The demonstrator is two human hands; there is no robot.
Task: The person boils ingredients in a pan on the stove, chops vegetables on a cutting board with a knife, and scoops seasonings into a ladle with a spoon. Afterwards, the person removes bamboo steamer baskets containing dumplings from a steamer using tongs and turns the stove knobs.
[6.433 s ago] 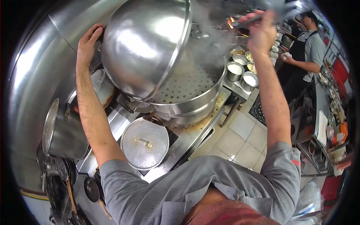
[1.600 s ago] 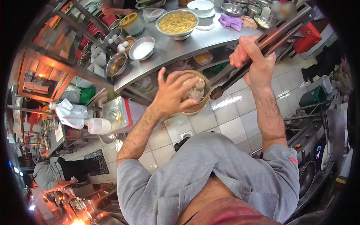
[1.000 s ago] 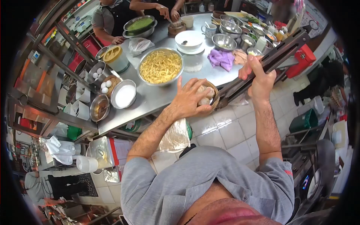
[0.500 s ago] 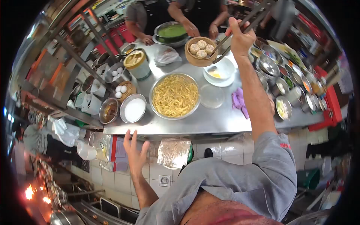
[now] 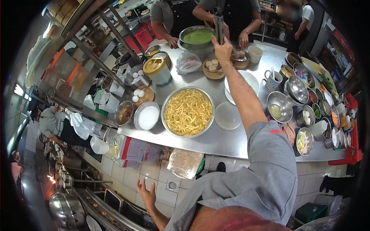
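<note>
My right hand (image 5: 222, 50) is closed around long metal tongs (image 5: 219, 29), held over the far side of the steel table. Just below it, a bamboo steamer (image 5: 213, 69) with several dumplings stands on the table, the tongs' lower end near its right edge. Beside that on the right is a second bamboo steamer (image 5: 240, 59), also with dumplings. My left hand (image 5: 147, 194) hangs low over the floor, fingers apart, holding nothing. Closer to me on the table lies a large bowl of yellow strips (image 5: 188, 112).
Two people stand across the steel table (image 5: 227, 145), their hands by a bowl of green paste (image 5: 197, 36). Metal bowls (image 5: 279, 107) crowd the right side. Eggs (image 5: 138, 95) and a white-filled bowl (image 5: 147, 117) are at the left. A burner flame (image 5: 51, 179) shows far left.
My right hand has reached farther across the table, and the steamer that hung from the tongs now rests on it. My left hand has dropped lower. The view has shifted.
</note>
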